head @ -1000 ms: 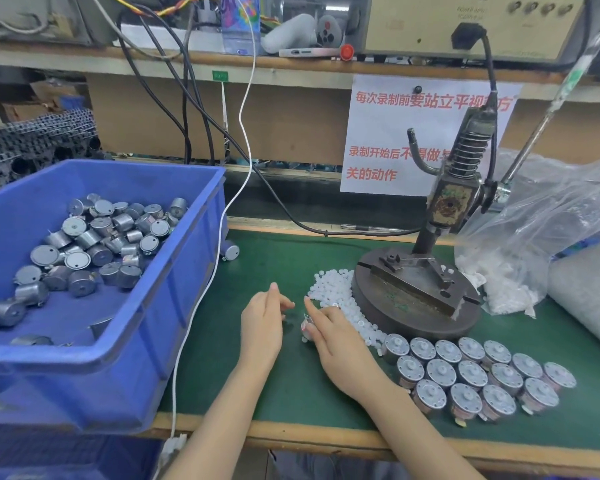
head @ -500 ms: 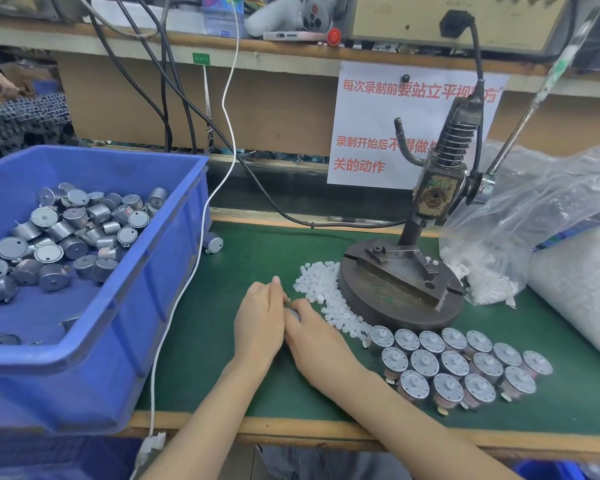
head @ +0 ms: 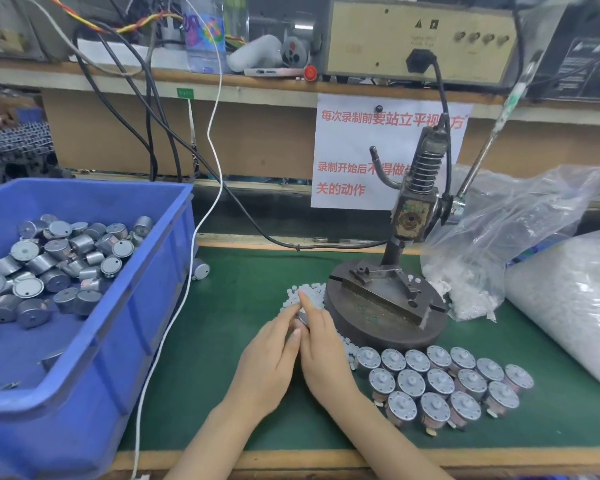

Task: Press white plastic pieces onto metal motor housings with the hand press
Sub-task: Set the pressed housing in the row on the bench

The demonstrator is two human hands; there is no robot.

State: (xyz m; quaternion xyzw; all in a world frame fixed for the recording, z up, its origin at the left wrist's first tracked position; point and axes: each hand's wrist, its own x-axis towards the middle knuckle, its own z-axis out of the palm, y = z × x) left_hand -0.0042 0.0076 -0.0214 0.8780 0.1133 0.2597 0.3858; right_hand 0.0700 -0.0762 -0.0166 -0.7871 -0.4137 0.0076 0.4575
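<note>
My left hand [head: 269, 363] and my right hand [head: 321, 351] meet on the green mat, fingers closed together around one metal motor housing [head: 303, 319], of which only a small edge shows. The right forefinger reaches into a loose heap of white plastic pieces [head: 300, 295]. Just right of the hands stands the hand press [head: 388, 303], its round base bare and its lever [head: 489, 140] raised. Several housings with white pieces fitted [head: 440, 382] stand in rows in front of the press.
A blue bin [head: 146, 299] holding several bare housings fills the left. One stray housing [head: 200, 270] lies behind the bin's corner. A white cable [head: 174, 327] hangs down along the bin. Clear bags of white pieces [head: 499, 244] lie at the right.
The hands came together from slightly apart and now hold the housing between them, shifted a little toward the white heap. The view also moved.
</note>
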